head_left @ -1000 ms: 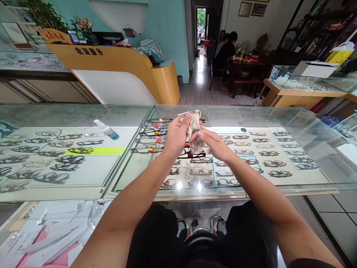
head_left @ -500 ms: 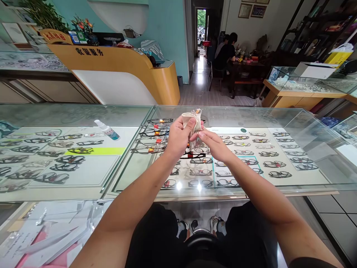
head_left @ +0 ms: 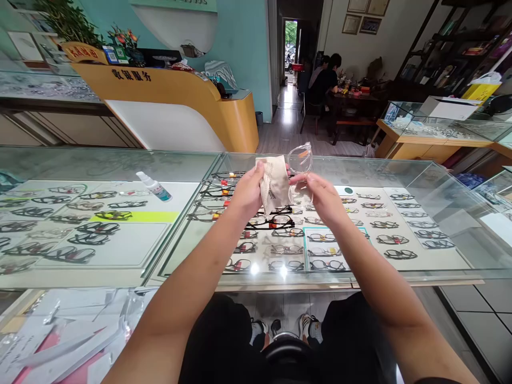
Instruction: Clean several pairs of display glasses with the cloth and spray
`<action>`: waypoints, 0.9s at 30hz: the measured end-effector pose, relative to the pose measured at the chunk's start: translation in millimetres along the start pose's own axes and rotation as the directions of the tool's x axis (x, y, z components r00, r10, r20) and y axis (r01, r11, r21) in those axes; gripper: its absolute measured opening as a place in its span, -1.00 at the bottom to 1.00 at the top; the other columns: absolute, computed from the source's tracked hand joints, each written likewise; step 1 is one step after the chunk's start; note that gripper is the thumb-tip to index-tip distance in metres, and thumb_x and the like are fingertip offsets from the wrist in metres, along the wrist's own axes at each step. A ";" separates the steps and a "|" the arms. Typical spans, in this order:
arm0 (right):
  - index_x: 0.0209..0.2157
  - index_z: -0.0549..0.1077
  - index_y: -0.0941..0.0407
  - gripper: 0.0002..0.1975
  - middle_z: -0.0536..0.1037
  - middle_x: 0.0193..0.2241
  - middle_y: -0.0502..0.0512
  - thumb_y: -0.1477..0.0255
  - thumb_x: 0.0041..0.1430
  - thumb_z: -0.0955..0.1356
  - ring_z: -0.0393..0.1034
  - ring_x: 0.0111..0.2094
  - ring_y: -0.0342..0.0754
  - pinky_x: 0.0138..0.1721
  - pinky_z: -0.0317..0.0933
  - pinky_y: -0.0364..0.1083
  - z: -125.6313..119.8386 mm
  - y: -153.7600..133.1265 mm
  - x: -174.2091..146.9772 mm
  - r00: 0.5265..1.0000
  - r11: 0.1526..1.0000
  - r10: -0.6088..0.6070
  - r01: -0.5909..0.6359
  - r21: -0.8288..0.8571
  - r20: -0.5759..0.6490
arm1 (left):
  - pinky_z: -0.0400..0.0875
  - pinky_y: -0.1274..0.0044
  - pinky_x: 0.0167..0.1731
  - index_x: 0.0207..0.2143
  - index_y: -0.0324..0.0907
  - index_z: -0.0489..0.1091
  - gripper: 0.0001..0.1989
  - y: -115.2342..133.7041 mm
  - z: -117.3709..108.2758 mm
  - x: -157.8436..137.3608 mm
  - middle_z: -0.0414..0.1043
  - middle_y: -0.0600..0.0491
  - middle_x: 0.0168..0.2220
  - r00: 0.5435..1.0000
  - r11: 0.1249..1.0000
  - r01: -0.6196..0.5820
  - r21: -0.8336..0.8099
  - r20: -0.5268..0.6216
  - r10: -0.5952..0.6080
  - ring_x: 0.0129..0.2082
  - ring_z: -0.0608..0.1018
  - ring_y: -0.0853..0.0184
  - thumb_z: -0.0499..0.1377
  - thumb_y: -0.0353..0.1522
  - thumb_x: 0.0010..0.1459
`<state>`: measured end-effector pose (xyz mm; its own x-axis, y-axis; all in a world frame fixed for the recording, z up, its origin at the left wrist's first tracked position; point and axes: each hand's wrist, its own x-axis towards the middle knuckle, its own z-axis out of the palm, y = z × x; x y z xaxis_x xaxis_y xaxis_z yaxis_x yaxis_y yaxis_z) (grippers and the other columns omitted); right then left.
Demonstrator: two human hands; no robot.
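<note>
Above the glass display case, my left hand is closed on a cream cleaning cloth that hangs down from its thumb and fingers. Just to the right, my right hand pinches a pair of clear-framed eyeglasses between thumb and fingers. One lens rim stands upright above the fingertips, with a small orange mark on it; the other part shows below, partly hidden. The cloth and the glasses are side by side, and I cannot tell whether they touch.
The glass display case under my hands holds rows of eyeglasses. A white spray bottle lies on the glass at left. Papers in plastic fill the lower left. Beyond stand a cashier counter and people seated at a table.
My hands have moved apart. The cloth, bunched around the glasses before, now hangs from my left hand, and the clear glasses show in my right hand.
</note>
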<state>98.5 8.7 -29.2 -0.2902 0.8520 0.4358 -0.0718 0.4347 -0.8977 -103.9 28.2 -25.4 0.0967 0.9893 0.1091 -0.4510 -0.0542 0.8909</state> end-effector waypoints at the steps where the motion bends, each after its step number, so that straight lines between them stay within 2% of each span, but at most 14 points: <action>1: -0.07 0.67 -0.01 -0.57 0.65 -0.07 0.11 0.04 0.56 0.26 0.47 -0.06 0.06 0.09 0.36 0.09 -5.4 -4.2 0.2 0.996 0.985 -0.085 0.085 -0.151 0.001 | 0.68 0.34 0.02 -0.07 -0.28 0.64 -0.55 2.9 -4.7 2.7 0.74 -0.20 -0.13 0.999 0.999 0.041 0.016 0.006 -0.041 -0.04 0.77 0.08 0.31 -0.04 0.40; 3: -0.03 0.66 0.01 -0.59 0.64 -0.04 0.15 0.14 0.61 0.22 0.45 0.00 0.10 0.13 0.31 0.13 -12.8 -11.0 -0.4 0.965 0.854 -0.248 0.260 -0.450 0.087 | 0.69 0.34 -0.04 -0.10 -0.31 0.64 -0.59 9.3 -14.8 6.7 0.74 -0.20 -0.20 0.990 0.989 0.136 0.059 0.023 -0.138 -0.11 0.78 0.08 0.29 -0.09 0.43; 6: -0.04 0.62 0.07 -0.65 0.67 0.06 0.23 0.32 0.62 0.22 0.41 0.05 0.16 0.10 0.26 0.16 -11.4 -13.5 -4.3 0.908 0.526 -0.324 0.406 -0.747 0.265 | 0.71 0.36 -0.19 -0.14 -0.31 0.65 -0.63 20.6 -33.2 8.8 0.73 -0.19 -0.26 0.959 0.951 0.273 0.142 0.042 -0.281 -0.25 0.77 0.10 0.26 -0.14 0.45; 9: 0.00 0.60 0.09 -0.77 0.69 0.12 0.21 0.48 0.56 0.28 0.38 0.10 0.19 0.07 0.21 0.15 0.7 -7.8 -11.2 0.866 0.218 -0.304 0.468 -0.856 0.396 | 0.69 0.38 -0.36 -0.20 -0.27 0.66 -0.68 34.7 -56.6 7.5 0.72 -0.17 -0.31 0.910 0.885 0.385 0.261 0.052 -0.412 -0.38 0.74 0.11 0.34 -0.15 0.36; 12: 0.05 0.58 0.09 -0.72 0.69 0.12 0.16 0.63 0.47 0.32 0.38 0.15 0.20 0.12 0.17 0.15 12.6 -1.3 -18.5 0.805 0.030 -0.299 0.545 -0.838 0.512 | 0.64 0.41 -0.49 -0.27 -0.24 0.65 -0.66 47.7 -79.6 4.4 0.69 -0.14 -0.35 0.868 0.814 0.448 0.370 0.037 -0.495 -0.47 0.69 0.14 0.46 -0.12 0.23; 15: 0.04 0.58 0.09 -0.71 0.69 0.12 0.16 0.66 0.45 0.32 0.39 0.16 0.20 0.15 0.15 0.14 19.3 0.4 -23.8 0.765 -0.032 -0.268 0.600 -0.799 0.585 | 0.58 0.45 -0.55 -0.31 -0.22 0.66 -0.61 53.5 -94.8 2.3 0.66 -0.12 -0.36 0.874 0.793 0.418 0.444 0.040 -0.484 -0.51 0.65 0.20 0.54 -0.06 0.10; 18: 0.03 0.58 0.10 -0.72 0.68 0.11 0.19 0.66 0.43 0.34 0.41 0.17 0.21 0.16 0.16 0.15 23.2 -1.6 -26.9 0.750 -0.028 -0.221 0.634 -0.773 0.623 | 0.47 0.45 -0.64 -0.41 -0.19 0.65 -0.53 53.7 -98.9 1.5 0.62 -0.12 -0.40 0.874 0.767 0.375 0.520 0.078 -0.480 -0.57 0.59 0.21 0.58 0.03 -0.03; 21: 0.04 0.59 0.13 -0.70 0.67 0.09 0.22 0.68 0.41 0.34 0.41 0.18 0.22 0.16 0.18 0.16 26.1 -2.3 -28.1 0.749 -0.008 -0.190 0.645 -0.764 0.634 | 0.38 0.43 -0.68 -0.51 -0.15 0.61 -0.51 53.9 -93.3 0.4 0.57 -0.08 -0.49 0.839 0.697 0.364 0.617 0.108 -0.534 -0.63 0.53 0.21 0.60 0.05 -0.11; 23: 0.02 0.59 0.13 -0.71 0.67 0.07 0.23 0.67 0.42 0.32 0.41 0.16 0.21 0.15 0.20 0.16 27.2 -1.4 -27.9 0.748 -0.025 -0.179 0.646 -0.763 0.639 | 0.32 0.44 -0.70 -0.55 -0.14 0.59 -0.53 54.6 -87.0 -0.9 0.51 -0.04 -0.56 0.824 0.641 0.347 0.684 0.103 -0.556 -0.68 0.47 0.25 0.61 0.03 -0.12; 25: -0.02 0.60 0.12 -0.72 0.67 0.05 0.21 0.67 0.44 0.31 0.42 0.15 0.20 0.16 0.21 0.16 27.4 -0.3 -27.3 0.744 -0.065 -0.181 0.643 -0.763 0.643 | 0.27 0.45 -0.72 -0.59 -0.13 0.58 -0.54 55.0 -81.4 -2.1 0.47 -0.01 -0.60 0.828 0.610 0.317 0.726 0.101 -0.551 -0.71 0.42 0.28 0.61 0.00 -0.10; 27: -0.03 0.60 0.12 -0.72 0.67 0.06 0.20 0.67 0.44 0.30 0.41 0.16 0.19 0.17 0.21 0.16 27.0 0.4 -26.5 0.740 -0.098 -0.189 0.640 -0.762 0.645 | 0.29 0.44 -0.71 -0.61 -0.12 0.57 -0.57 54.5 -78.6 -2.5 0.46 -0.01 -0.63 0.858 0.622 0.275 0.733 0.104 -0.503 -0.71 0.43 0.26 0.62 -0.05 -0.10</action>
<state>80.4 -21.6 -42.8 -0.8170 0.3604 0.4501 0.5490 0.7248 0.4162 -198.4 33.4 -11.8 0.4023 0.8620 -0.3085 0.3970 0.1394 0.9072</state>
